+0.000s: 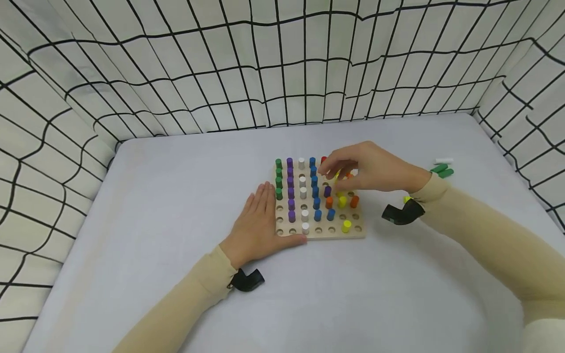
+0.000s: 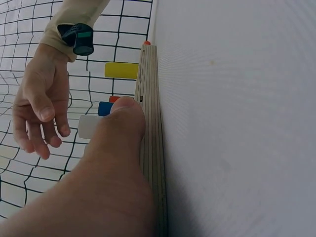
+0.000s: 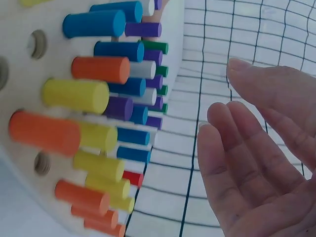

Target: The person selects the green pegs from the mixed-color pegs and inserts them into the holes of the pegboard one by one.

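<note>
Your right grip (image 1: 364,166) hovers over the back right part of the peg board (image 1: 325,236), its fingers loosely bent and holding nothing. Your left grip (image 1: 258,225) lies flat, with straight fingers at the board's left side and the thumb against its near edge, likely to stop the board from sliding. It sits flat on the white worktop (image 1: 154,220) in front of you. On it, green pegs (image 1: 279,182), purple pegs (image 1: 290,182), white pegs (image 1: 303,193) and blue pegs (image 1: 315,192) stand in lines going away from you, perhaps sorted by color. Farther right the colors mix, and a yellow peg (image 1: 346,226) has bare holes on both sides. Your right grip hides some back pegs from the head view. Past your right wrist lie loose green pegs (image 1: 446,172) and a loose white peg (image 1: 443,161). Something yellow (image 1: 406,199) peeks out behind your wrist camera (image 1: 403,212); you can't see all of it.
</note>
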A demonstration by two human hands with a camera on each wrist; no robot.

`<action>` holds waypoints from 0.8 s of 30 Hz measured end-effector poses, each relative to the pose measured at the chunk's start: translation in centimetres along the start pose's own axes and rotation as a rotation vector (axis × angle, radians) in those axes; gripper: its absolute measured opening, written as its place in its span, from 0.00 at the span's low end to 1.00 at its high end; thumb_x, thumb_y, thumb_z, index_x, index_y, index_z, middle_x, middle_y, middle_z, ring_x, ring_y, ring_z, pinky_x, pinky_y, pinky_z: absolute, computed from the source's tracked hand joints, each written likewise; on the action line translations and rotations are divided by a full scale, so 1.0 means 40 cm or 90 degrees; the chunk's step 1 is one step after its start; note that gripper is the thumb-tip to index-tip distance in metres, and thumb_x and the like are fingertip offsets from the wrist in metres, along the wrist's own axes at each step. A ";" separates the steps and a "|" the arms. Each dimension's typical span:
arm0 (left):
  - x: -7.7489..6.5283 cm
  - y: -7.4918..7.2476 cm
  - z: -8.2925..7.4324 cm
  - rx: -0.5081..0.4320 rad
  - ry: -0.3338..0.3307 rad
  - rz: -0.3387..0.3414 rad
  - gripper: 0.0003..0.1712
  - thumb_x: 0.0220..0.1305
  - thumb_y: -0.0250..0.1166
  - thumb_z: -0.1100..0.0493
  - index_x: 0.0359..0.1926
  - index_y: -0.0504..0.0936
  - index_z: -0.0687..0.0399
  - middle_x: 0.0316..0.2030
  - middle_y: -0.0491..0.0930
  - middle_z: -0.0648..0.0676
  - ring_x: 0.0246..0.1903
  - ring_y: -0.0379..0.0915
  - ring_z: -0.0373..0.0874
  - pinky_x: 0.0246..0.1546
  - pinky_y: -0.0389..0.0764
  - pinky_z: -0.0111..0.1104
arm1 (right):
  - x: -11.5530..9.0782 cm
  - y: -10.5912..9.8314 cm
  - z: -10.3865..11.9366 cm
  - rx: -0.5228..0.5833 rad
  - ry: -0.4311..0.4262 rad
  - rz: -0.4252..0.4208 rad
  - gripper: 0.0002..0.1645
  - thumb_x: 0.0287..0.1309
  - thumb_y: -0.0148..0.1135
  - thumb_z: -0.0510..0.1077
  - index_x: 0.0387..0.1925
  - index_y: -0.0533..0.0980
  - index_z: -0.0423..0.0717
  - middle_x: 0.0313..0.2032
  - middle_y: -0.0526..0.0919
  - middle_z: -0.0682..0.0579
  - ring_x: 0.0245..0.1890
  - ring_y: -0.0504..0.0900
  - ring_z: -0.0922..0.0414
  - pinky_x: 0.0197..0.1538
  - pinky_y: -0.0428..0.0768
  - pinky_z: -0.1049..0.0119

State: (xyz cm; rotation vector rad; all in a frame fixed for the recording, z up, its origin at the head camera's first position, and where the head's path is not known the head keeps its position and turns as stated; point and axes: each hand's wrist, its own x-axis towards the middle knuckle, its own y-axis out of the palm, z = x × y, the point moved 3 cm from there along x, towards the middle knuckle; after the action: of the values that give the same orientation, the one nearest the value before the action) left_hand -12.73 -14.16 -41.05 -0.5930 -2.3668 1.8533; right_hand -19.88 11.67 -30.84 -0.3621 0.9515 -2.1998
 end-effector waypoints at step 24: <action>0.003 -0.001 -0.004 0.000 0.007 -0.002 0.81 0.50 0.53 0.09 0.82 0.34 0.63 0.84 0.33 0.62 0.85 0.29 0.57 0.85 0.41 0.52 | -0.266 -0.159 -0.201 0.052 0.207 -0.268 0.23 0.62 0.74 0.47 0.59 0.82 0.54 0.49 0.87 0.64 0.45 0.87 0.71 0.44 0.83 0.82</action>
State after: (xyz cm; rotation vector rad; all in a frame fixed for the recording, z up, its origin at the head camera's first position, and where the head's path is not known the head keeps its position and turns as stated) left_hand -12.79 -13.99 -41.00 -0.5963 -2.3594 1.8445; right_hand -19.39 26.43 -31.58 -0.1781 1.0223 -2.7343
